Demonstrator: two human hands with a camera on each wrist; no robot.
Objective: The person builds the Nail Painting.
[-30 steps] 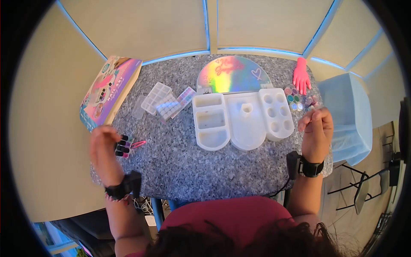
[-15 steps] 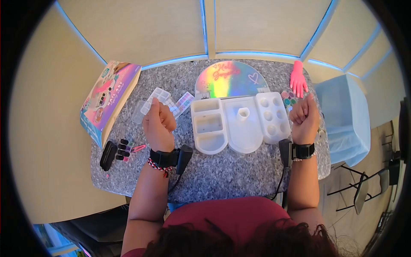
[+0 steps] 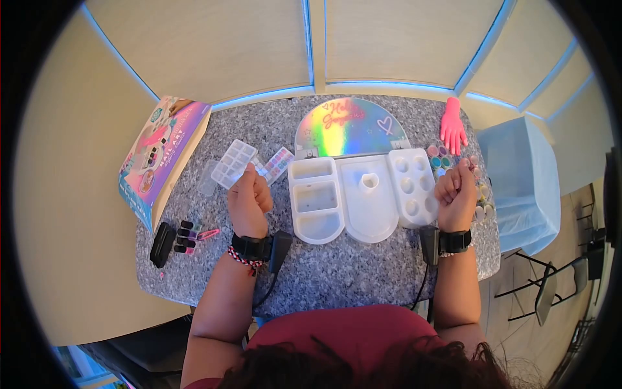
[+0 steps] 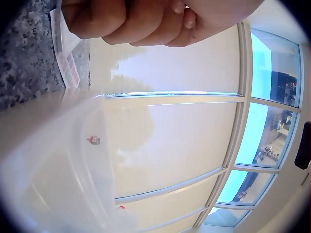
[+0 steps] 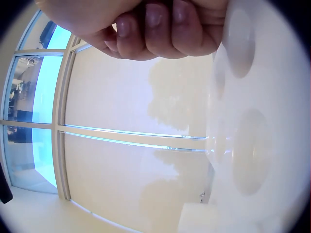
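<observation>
Tray (image 3: 372, 217) sits between left grip (image 3: 249, 204) and right grip (image 3: 457, 200) — both clenched.

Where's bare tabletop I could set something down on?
The widest bare stretch of speckled table lies before the white tray, between the forearms. Another is at the far side, between the nail art box and rainbow panel, beyond the gridded case. Crowded: right, small pots by the right hand; left, around the black-capped bottles.
</observation>
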